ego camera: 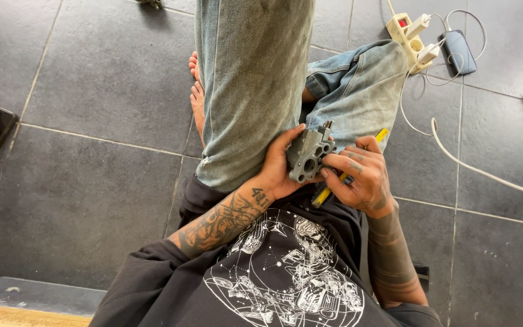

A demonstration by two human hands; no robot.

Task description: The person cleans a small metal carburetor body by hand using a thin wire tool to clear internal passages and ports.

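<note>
The left hand [279, 163] has its fingers gripping a grey cast-metal block with round bores [307, 155]; at its 4 o'clock, the right hand [361, 178] has its fingers closed around a yellow-handled tool [334, 183].

Blk graphic tee [286, 272], faded jeans [249, 79], tattoos

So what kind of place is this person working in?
Likely a home or small informal workshop floor: dark floor tiles, a power strip with a phone charging, and a grey metal engine part held over the lap.
</note>
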